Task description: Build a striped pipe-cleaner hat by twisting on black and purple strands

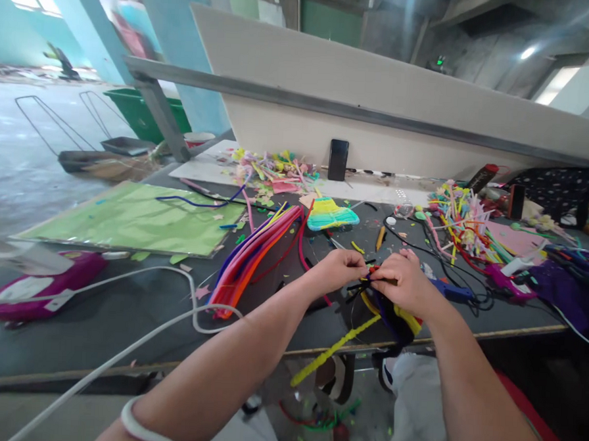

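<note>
Near the table's front edge, my left hand (339, 267) and my right hand (404, 282) meet, fingertips pinched on a small dark pipe-cleaner piece (357, 287) with black ends sticking out and a little red. The fingers partly hide it. Below my right hand hangs a yellow and black fuzzy part (407, 322); I cannot tell how it joins the piece. A yellow pipe cleaner (334, 351) slants down past the table edge. Left of my hands lies a bundle of pink, purple and orange pipe cleaners (253, 258). Behind them rests a yellow and turquoise striped fuzzy piece (332, 214).
A phone (338, 160) leans against the white board. Coloured scraps (277, 170) and more fuzzy stems (465, 219) lie at the back. A blue-handled tool (451, 290) with black cord is at right. A white cable (171, 319) crosses my left arm; a green sheet (141, 219) lies left.
</note>
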`<state>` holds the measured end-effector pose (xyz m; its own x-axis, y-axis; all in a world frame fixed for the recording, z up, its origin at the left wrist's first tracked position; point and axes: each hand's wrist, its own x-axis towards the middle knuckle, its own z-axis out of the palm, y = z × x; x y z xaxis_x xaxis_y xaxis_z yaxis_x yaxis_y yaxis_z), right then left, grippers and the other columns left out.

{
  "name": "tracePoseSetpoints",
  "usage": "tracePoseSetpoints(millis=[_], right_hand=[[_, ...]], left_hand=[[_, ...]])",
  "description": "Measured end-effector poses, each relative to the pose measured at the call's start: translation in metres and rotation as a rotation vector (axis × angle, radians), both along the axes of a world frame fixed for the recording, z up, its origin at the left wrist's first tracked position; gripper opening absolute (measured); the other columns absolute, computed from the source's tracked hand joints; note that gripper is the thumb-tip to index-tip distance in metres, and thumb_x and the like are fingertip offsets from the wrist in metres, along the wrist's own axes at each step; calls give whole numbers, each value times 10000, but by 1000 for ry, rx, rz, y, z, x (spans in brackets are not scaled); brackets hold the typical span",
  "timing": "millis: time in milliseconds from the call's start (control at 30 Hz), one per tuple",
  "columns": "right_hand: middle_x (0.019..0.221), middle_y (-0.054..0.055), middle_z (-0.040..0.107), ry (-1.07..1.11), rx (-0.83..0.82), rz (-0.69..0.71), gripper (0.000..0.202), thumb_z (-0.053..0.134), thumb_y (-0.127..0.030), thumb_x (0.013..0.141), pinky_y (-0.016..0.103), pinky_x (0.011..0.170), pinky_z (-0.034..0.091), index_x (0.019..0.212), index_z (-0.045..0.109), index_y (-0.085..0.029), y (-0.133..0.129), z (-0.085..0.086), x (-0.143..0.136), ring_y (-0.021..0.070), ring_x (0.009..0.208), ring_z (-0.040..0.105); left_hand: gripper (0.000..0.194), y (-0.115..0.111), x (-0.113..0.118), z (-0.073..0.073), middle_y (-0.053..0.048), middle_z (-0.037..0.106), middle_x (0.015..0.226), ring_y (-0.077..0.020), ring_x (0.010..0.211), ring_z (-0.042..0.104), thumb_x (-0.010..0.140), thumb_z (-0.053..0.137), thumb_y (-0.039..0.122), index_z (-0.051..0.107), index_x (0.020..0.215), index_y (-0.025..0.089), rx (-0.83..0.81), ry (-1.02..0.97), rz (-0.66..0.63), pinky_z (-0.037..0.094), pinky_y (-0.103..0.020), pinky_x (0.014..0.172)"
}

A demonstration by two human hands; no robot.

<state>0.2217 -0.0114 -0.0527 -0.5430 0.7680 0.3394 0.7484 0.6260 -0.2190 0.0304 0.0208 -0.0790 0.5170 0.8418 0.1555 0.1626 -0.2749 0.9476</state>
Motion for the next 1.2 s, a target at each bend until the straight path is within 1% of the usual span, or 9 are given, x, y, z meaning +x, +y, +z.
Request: tracePoseSetpoints(millis=[133,333,467,667,767,833,1000,1100,1200], right_hand=[[708,-18,668,-15,-44,35,66,656,-224,782,409,933,231,732,696,-239,2,-1,-1,160,813,574],[708,-22,664,-16,-119,37,70,652,-202,766,399,944,264,723,693,-240,2,-3,-3,153,796,586],[719,-17,683,18,-197,-3,57,669,-205,736,408,956,277,714,705,-244,5,-6,-2,158,787,606],[696,-15,698,41,-340,-103,96,645,-246,728,396,933,316,661,713,-238,6,-5,0,170,758,616],[689,-7,704,81,-405,-137,92,645,-256,710,322,784,390,696,732,-227,6,-4,1,175,736,613],[663,-1,698,99,-442,-163,104,645,-258,696,279,671,393,696,737,-209,5,-3,1,175,707,607],[648,-10,686,92,-479,-205,125,630,-253,685,247,604,371,706,742,-203,1,-1,0,163,672,605],[614,-6,668,19,-416,-185,114,634,-256,686,247,573,345,677,734,-202,-1,1,-1,157,634,585],[596,-1,648,-16,-364,-82,131,627,-262,717,253,586,346,642,711,-193,-2,6,-1,147,611,567]], left_hand=[[150,1,3,-6,36,492,568,-88,567,412,668,592,272,576,608,135,-8,22,66,336,-218,566],[138,3,5,-11,40,492,549,-89,560,419,656,585,260,571,588,140,16,72,105,333,-213,544],[135,0,3,-6,37,504,557,-93,571,434,679,578,248,587,605,135,77,88,45,333,-211,541],[87,-9,0,9,13,559,614,-106,613,494,691,581,177,601,619,134,229,127,-77,366,-213,585],[103,-11,-2,15,-12,592,657,-118,646,522,717,571,155,615,625,142,335,150,-166,389,-222,629],[117,-12,-3,16,-27,603,670,-124,659,529,731,560,136,628,637,146,406,169,-220,394,-227,645],[164,-17,0,12,-57,615,696,-155,716,541,759,544,114,640,637,166,558,176,-305,390,-252,698],[156,-21,2,13,-64,621,698,-163,721,546,783,567,176,661,658,178,541,162,-328,387,-263,721],[215,-20,1,17,-63,642,729,-161,738,564,814,572,325,692,728,170,373,108,-324,401,-260,740]])
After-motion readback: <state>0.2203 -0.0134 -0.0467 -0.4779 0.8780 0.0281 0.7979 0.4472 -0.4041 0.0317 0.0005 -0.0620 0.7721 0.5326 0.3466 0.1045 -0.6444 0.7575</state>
